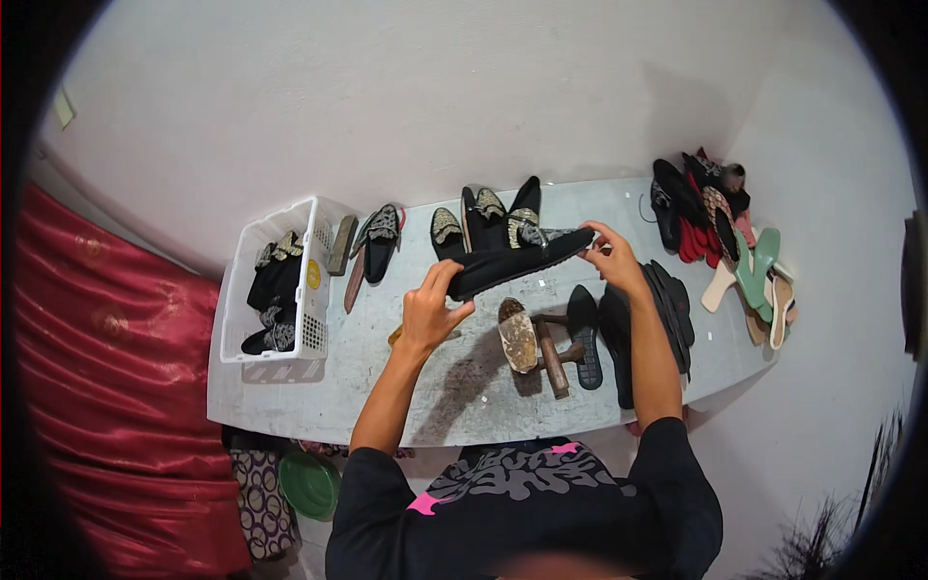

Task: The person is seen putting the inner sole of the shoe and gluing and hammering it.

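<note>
A black slip-on shoe (517,263) is held up over the table, tilted with its heel end lower left and its toe end upper right. My left hand (432,311) grips the heel end between thumb and fingers. At the toe, my right hand (611,256) pinches the tip. Below the shoe on the table stands a worn shoe-shaped anvil (518,340), with a wooden-handled hammer (553,365) beside it. A loose black sole (584,338) lies to the right of these. Behind the held shoe are several black shoes with glittery straps, one of them a loafer (446,230).
On the left is a white plastic basket (319,232) with shoes inside; a dark block (341,246) and a loafer (382,242) sit beside it. Several black soles (669,309) lie near my right forearm. Far right, shoes and green shoe lasts (759,271) are piled.
</note>
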Demonstrator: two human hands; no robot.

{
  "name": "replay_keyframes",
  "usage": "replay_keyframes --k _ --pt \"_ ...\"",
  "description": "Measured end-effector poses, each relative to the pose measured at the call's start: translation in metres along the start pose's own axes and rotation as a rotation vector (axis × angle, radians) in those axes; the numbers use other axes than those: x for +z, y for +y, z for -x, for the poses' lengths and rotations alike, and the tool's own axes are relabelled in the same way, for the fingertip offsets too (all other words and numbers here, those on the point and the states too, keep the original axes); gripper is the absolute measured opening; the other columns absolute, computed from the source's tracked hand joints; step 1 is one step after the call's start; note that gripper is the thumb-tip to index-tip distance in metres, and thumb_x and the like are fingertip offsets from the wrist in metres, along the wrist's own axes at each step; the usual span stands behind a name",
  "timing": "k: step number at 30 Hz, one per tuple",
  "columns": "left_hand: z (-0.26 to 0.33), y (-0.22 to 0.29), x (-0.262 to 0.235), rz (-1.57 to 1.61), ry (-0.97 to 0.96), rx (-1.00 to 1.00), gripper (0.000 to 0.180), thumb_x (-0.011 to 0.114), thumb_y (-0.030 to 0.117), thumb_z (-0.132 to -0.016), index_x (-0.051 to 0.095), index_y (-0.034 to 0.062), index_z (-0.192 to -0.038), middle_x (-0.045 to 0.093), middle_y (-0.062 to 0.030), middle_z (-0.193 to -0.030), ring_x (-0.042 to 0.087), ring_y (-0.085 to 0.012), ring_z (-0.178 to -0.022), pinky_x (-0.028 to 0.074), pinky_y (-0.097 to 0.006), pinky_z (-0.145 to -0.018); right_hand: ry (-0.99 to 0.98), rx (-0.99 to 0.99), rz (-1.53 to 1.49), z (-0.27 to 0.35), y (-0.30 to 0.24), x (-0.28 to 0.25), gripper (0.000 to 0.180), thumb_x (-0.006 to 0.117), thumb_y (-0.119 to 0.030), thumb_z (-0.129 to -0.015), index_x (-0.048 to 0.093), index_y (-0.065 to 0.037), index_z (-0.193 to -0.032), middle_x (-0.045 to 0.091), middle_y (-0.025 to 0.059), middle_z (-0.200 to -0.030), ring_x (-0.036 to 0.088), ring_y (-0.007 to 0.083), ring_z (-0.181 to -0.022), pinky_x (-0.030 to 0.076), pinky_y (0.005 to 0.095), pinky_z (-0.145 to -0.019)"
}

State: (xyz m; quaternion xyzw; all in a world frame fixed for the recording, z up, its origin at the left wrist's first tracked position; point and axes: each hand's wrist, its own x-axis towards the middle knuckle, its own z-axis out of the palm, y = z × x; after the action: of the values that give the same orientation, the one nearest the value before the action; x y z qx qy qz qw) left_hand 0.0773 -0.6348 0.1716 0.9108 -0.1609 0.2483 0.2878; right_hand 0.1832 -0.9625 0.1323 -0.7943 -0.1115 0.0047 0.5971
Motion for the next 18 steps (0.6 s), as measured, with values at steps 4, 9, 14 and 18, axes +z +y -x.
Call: replay_keyframes --k 4,9,14,18 --pt "0.024 -0.002 0.009 -0.052 -0.041 0.076 0.062 0.083 0.013 -0.056 0.056 0.0095 -0.112 0.059 -0.0071 -0.116 0.066 -0.0275 -0.081 0.055 -0.035 -0.063 -0.056 0.096 -0.316 0.025 0.0 0.005 0.049 0.065 -0.004 -0.081 0.05 -0.01 -0.127 0.057 0.0039 -0.076 0.056 0.0118 -0.05 0.042 0.0219 -0.041" --pt "0.038 0.004 0.01 -0.111 0.009 0.126 0.063 0.083 0.01 -0.055 0.056 0.0093 -0.112 0.059 -0.0063 -0.117 0.067 -0.0265 -0.08 0.054 -0.035 -0.062 -0.13 0.15 -0.563 0.048 0.016 0.017 0.054 0.059 0.001 -0.082 0.041 -0.006 -0.132 0.063 0.0095 -0.087 0.061 0.0172 -0.053 0.053 0.0273 -0.047" --pt "0.054 0.0 0.009 -0.183 0.029 0.105 0.064 0.083 0.007 -0.054 0.057 0.0097 -0.112 0.059 -0.0054 -0.117 0.067 -0.025 -0.076 0.054 -0.034 -0.061 -0.326 0.234 -0.978 0.06 0.022 0.015 0.05 0.055 -0.013 -0.089 0.037 -0.007 -0.135 0.063 0.0143 -0.099 0.066 0.0259 -0.087 0.057 0.0363 -0.059" --pt "0.077 0.002 0.008 -0.226 0.119 0.126 0.062 0.082 0.002 -0.052 0.059 0.0098 -0.109 0.057 -0.008 -0.125 0.067 -0.0257 -0.082 0.056 -0.033 -0.064 -0.372 0.339 -0.911 0.063 0.019 0.026 0.044 0.059 -0.019 -0.091 0.04 -0.007 -0.129 0.062 0.0148 -0.099 0.066 0.027 -0.08 0.055 0.0341 -0.056"
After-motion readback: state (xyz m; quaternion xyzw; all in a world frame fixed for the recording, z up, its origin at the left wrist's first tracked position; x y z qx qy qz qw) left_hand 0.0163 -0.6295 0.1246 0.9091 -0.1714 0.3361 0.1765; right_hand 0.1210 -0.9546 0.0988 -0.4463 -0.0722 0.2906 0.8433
